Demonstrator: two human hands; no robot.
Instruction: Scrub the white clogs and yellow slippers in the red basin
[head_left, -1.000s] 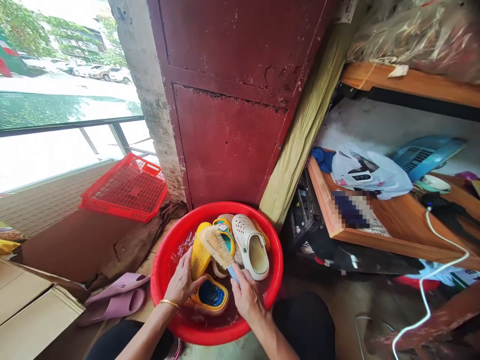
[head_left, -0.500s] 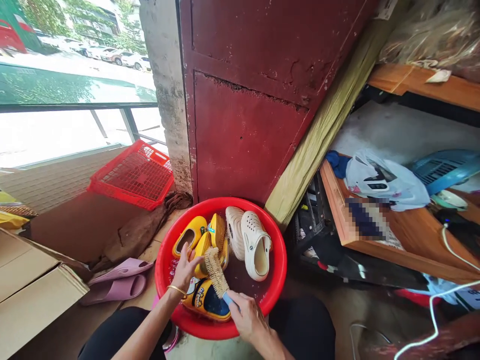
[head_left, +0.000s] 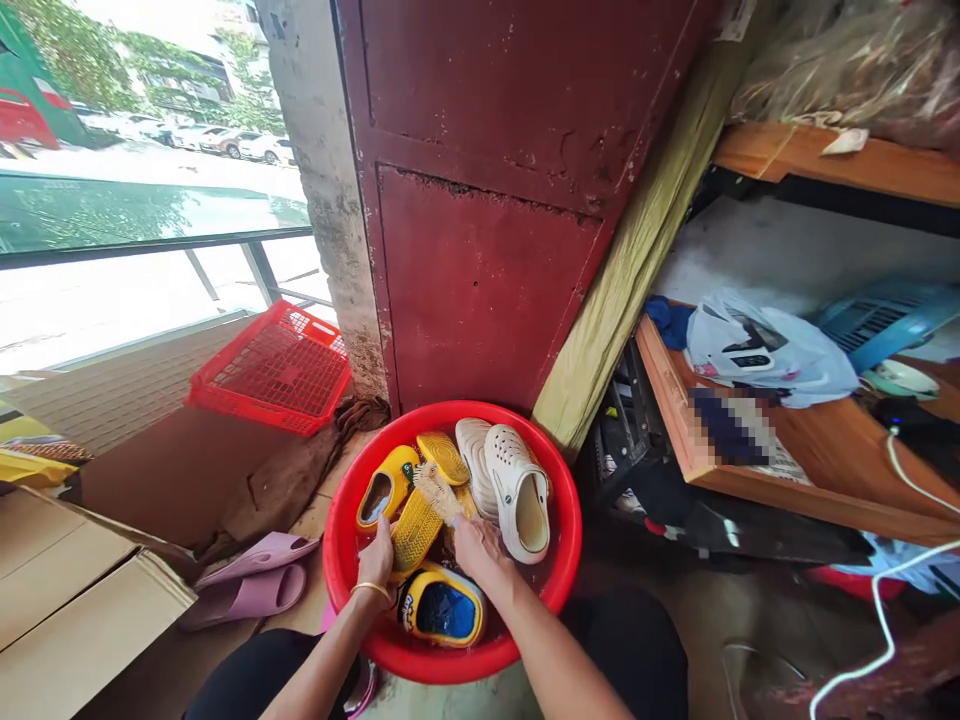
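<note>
A red basin (head_left: 571, 520) holds water and several shoes. My left hand (head_left: 376, 555) grips a yellow shoe (head_left: 417, 528) whose patterned sole faces up. In my right hand (head_left: 480, 548) is a scrub brush (head_left: 437, 492) with pale bristles, held over the upper part of that shoe. A yellow clog (head_left: 388, 487) lies at the basin's left, and another yellow sole (head_left: 444, 458) shows behind the brush. Nearest me rests a yellow clog with a blue inside (head_left: 448, 610). White clogs (head_left: 517, 490) lean together at the right side of the basin.
Pink slippers (head_left: 259, 590) and a cardboard box (head_left: 90, 590) are on the left. A red crate (head_left: 277, 365) stands behind them. A maroon door (head_left: 480, 300) rises behind the basin, with a wooden shelf (head_left: 817, 500) at right.
My left hand has closed on the yellow shoe, which now shows its sole. The brush has moved up with my right hand, over the shoes. The view has shifted slightly.
</note>
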